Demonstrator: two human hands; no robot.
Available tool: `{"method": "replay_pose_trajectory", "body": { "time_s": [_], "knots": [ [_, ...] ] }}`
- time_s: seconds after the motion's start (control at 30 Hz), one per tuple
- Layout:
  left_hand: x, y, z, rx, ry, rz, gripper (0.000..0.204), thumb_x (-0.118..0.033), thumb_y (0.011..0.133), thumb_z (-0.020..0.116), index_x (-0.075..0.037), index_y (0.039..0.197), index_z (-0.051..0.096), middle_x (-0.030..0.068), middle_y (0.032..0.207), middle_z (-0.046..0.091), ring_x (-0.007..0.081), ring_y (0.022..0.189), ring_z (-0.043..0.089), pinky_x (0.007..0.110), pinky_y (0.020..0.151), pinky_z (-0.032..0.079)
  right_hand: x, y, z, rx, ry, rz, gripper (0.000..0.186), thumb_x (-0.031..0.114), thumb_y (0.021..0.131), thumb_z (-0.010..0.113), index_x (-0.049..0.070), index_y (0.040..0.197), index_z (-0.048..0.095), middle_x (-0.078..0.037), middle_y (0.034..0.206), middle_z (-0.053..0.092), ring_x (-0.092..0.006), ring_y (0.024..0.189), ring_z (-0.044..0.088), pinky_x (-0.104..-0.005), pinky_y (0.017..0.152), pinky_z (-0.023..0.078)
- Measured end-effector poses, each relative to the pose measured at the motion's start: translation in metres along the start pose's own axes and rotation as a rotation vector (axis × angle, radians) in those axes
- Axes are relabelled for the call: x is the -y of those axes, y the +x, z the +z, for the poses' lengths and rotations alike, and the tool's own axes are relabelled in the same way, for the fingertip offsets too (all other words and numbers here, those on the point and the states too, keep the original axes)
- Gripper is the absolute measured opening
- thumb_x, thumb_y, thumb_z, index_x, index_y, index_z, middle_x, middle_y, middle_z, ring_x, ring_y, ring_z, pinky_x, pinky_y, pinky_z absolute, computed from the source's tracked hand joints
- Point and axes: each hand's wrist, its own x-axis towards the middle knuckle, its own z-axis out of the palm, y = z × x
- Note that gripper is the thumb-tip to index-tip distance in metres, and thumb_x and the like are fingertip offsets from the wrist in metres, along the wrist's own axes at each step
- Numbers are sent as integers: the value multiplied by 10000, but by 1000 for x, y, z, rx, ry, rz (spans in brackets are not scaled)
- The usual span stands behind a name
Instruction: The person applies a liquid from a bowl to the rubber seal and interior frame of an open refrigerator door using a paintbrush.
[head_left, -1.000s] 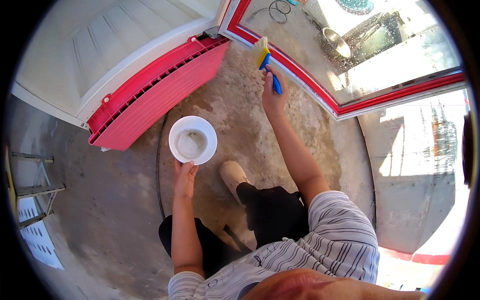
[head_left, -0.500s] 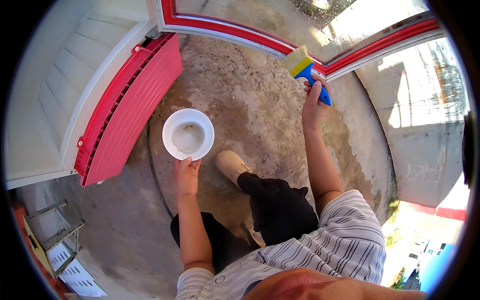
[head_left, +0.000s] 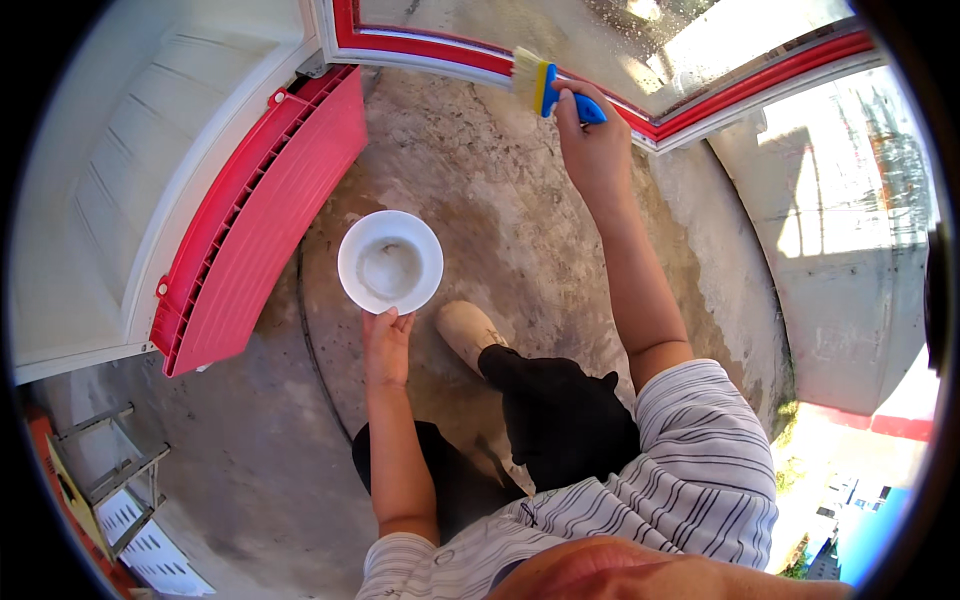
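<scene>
My left hand [head_left: 387, 345] grips the near rim of a white bowl [head_left: 427, 250], with cloudy liquid at its bottom, held above the concrete floor. Up at the red-and-white window frame [head_left: 450, 52], my right hand [head_left: 592, 135] is closed round the blue handle of a paintbrush [head_left: 547, 88]. The brush has a yellow band and pale bristles that point left. Its bristles overlap the lower frame in the picture; whether they touch it I cannot tell. Wet drops speckle the glass [head_left: 650, 50] beyond.
On the left, a red slatted panel [head_left: 270, 225] juts out along a white wall unit [head_left: 130, 190]. A dark cable [head_left: 309, 340] lies curved on the concrete floor [head_left: 470, 170]. A metal ladder [head_left: 125, 470] stands at the lower left. My shoe [head_left: 466, 335] is just right of the bowl.
My right hand has carried the paintbrush left and farther away along the window frame, turning its bristles to the left. The bowl in my left hand has shifted slightly right.
</scene>
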Motion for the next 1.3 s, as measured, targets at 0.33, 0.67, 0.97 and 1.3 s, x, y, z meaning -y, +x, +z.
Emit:
{"method": "replay_pose_trajectory", "body": {
  "time_s": [0.33,0.67,0.97,1.3],
  "knots": [
    [-10,-7,-17,-60,38,37,646,-91,830,542,-143,1424,293,52,1367,451,233,1250,470,423,1092,310,20,20,71,32,-142,-540,208,174,863,608,42,1024,616,-171,858,625,-368,793,615,-442,705,494],
    [-9,-13,-15,-58,-2,62,584,-125,833,577,-124,1376,363,65,1307,487,238,1151,523,437,1059,362,-31,10,-66,-51,-611,-214,205,182,877,597,97,1050,666,-193,855,634,-365,795,633,-448,694,505],
    [-1,-5,-17,-37,25,27,545,-127,835,571,-87,1344,380,93,1313,471,267,1169,506,437,1060,366,-3,15,44,-5,-59,-582,143,111,826,663,78,962,696,-127,827,615,-280,719,608,-360,648,489],
    [4,3,-18,-56,17,-9,591,-114,821,558,-112,1371,345,74,1329,467,250,1184,503,431,1056,356,-105,-5,-91,-386,-329,-219,174,122,830,664,50,977,723,-93,769,640,-152,677,593,-281,641,466]
  ]
}}
